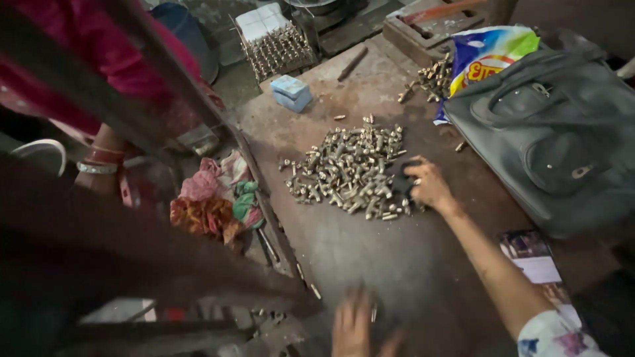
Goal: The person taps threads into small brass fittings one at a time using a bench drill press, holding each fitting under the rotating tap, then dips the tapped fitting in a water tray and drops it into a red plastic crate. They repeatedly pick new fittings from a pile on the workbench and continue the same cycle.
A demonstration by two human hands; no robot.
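Brass-coloured pile of small metal fittings (347,170) sits mid-bench, still large and loose; second small heap (430,79) far side by printed bag (489,53). Judged early: bulk unsorted. Right hand (428,185) at pile's right edge, fingers curled on dark piece (400,178), grip detail unclear. Left hand (354,325) blurred at near edge, fingers spread, holds nothing visible. Grey handbag (549,132) crowds right side. Bench (397,264) bare between pile and near edge; left edge drops to cloth scraps (211,198). Blue box (291,91) beyond pile.

A worn, stained brown worktable (370,264) stands in dim light, with dark metal frame bars (198,112) crossing its left side.
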